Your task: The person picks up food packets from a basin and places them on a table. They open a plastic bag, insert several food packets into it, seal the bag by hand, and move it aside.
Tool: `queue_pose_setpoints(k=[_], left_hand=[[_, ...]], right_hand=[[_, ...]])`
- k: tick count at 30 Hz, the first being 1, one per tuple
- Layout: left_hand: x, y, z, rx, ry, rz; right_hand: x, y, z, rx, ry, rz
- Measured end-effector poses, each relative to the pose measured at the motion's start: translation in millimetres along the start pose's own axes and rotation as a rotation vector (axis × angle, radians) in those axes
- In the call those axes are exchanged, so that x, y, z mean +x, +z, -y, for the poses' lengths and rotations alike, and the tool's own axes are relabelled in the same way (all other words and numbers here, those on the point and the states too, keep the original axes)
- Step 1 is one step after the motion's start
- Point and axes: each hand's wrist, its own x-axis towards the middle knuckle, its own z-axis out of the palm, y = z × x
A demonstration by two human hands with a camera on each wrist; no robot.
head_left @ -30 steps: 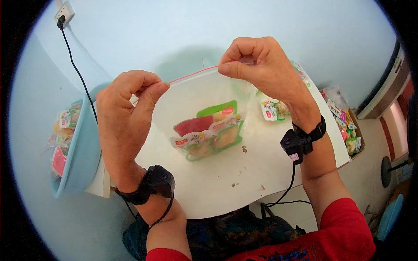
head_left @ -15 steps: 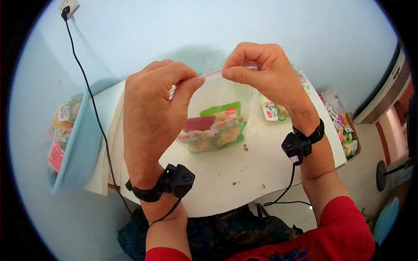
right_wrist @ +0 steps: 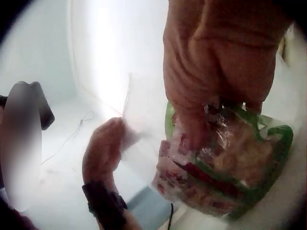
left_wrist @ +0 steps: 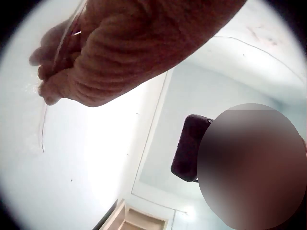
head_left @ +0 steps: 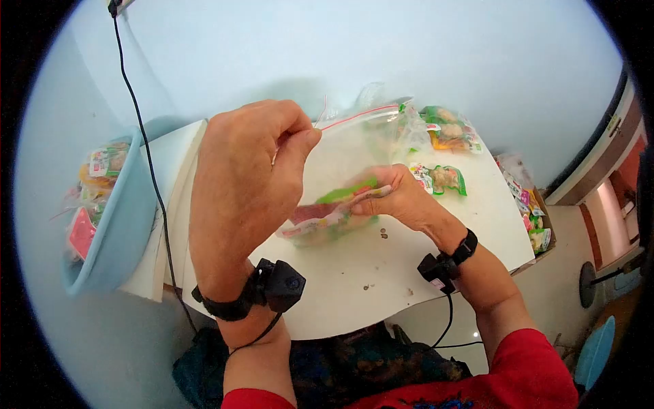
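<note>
My left hand [head_left: 248, 177] pinches the top edge of a see-through zip bag [head_left: 354, 146] with a red line along its mouth. In the left wrist view that left hand [left_wrist: 91, 62] has thumb and fingers together on the thin film. Several food packets [head_left: 313, 228] with green and red panels lie in the bottom of the bag. My right hand [head_left: 402, 201] grips these packets through the bag's side, thumb in front and fingers behind. The right wrist view shows the right hand [right_wrist: 220, 57] against a shiny green-edged packet [right_wrist: 244, 148].
Behind my right hand, more packets [head_left: 446, 129] and a single one [head_left: 446, 180] lie on the white table [head_left: 340, 300]. A blue basin [head_left: 126, 218] of packets stands at left, beside a hanging black cable [head_left: 146, 143]. At right is a box of packets [head_left: 535, 218].
My left hand moved right along the bag's mouth, then stayed there pinching. My right hand let go of the top edge and came down to grip the packets.
</note>
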Motion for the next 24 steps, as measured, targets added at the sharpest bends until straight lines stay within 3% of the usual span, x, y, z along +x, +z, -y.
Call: queue_pose_setpoints(k=[5,8,14,19,22,24], left_hand=[[1.7,7.1,6.7,0.016,-0.051,0.042],[5.5,12.2,11.8,0.021,-0.18,0.124],[17.2,41.1,70.5,-0.09,-0.276,0.475],[15.3,60.8,98.7,-0.361,-0.444,0.711],[15.1,64.6,106.2,-0.295,-0.421,0.777],[14.8,70.7,114.6,-0.169,-0.338,0.818]], right_hand=[[-6.4,-4.8,-2.2,-0.078,-0.018,0.063],[-10.5,-6.6,-0.3,-0.087,-0.02,0.093],[-13.1,-9.8,1.5,-0.042,0.03,0.088],[-10.3,-16.3,-2.2,0.001,0.061,0.042],[-8.8,-27.5,-11.8,-0.264,0.086,-0.08],[-7.7,-27.9,-13.3,-0.445,-0.086,-0.219]])
